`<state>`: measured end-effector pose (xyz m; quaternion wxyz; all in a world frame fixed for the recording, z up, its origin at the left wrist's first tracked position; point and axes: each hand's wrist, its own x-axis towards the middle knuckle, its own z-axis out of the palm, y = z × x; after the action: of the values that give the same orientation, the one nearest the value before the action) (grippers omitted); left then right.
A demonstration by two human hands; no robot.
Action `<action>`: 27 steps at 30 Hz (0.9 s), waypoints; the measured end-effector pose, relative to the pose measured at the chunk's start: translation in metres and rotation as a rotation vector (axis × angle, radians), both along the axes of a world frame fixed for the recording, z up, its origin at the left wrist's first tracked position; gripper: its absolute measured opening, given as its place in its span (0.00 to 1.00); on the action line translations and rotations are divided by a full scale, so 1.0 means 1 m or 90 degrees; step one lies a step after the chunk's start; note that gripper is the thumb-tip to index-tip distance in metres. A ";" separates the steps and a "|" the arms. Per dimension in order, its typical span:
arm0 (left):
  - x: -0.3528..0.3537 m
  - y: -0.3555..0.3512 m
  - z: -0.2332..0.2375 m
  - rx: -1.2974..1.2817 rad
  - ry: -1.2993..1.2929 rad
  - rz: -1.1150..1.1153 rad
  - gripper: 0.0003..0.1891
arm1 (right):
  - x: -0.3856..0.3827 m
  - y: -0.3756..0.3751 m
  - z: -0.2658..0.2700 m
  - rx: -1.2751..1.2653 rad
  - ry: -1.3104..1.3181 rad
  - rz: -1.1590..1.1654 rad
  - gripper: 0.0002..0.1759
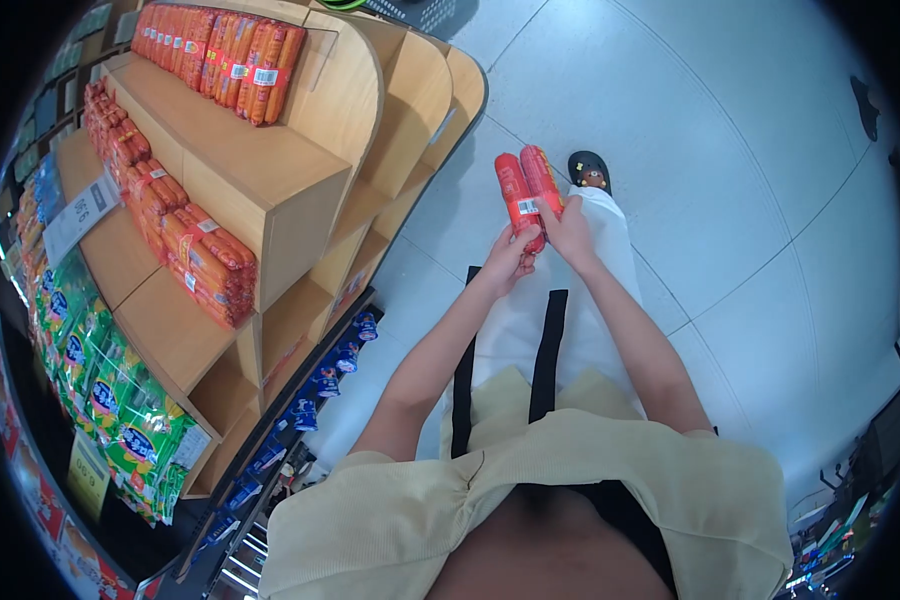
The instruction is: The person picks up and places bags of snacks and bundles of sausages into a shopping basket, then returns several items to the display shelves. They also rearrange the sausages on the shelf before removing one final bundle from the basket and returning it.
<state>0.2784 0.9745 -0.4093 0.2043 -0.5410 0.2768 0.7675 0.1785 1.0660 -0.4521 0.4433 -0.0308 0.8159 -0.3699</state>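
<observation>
Here, left hand [511, 263] and right hand [571, 234] close fingers around near ends of two red sausages [526, 188].

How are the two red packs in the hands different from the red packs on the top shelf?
The two held packs are only a pair, gripped by the left hand and right hand over the floor; the top-shelf packs form a long, tight row. The two held packs are away from the wooden shelf; the top-shelf packs rest on it. Both are red tubes with a white label.
</observation>
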 end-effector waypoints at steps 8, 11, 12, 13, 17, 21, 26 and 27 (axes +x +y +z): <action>0.055 -0.104 -0.043 0.010 0.044 0.212 0.14 | 0.025 -0.113 -0.043 -0.225 0.006 0.190 0.29; 0.074 -0.144 -0.064 -0.062 0.123 0.258 0.12 | 0.035 -0.164 -0.059 -0.293 -0.006 0.242 0.29; 0.080 -0.160 -0.073 -0.062 0.121 0.259 0.12 | 0.037 -0.181 -0.062 -0.328 0.018 0.255 0.30; 0.088 -0.176 -0.084 -0.077 0.110 0.274 0.11 | 0.041 -0.199 -0.068 -0.365 0.043 0.268 0.31; 0.103 -0.230 -0.119 -0.115 0.065 0.333 0.11 | 0.063 -0.263 -0.107 -0.362 0.090 0.287 0.32; 0.125 -0.266 -0.160 -0.023 0.025 0.419 0.12 | 0.090 -0.287 -0.149 -0.336 0.087 0.282 0.36; 0.125 -0.255 -0.174 -0.095 -0.018 0.459 0.13 | 0.092 -0.280 -0.148 -0.279 0.158 0.350 0.45; 0.126 -0.254 -0.173 -0.104 -0.001 0.457 0.14 | 0.092 -0.280 -0.147 -0.302 0.163 0.345 0.46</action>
<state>0.4048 0.7209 -0.5826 -0.1216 -0.6190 0.1294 0.7651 0.2700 0.7860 -0.5992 0.4001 -0.3930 0.7189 -0.4108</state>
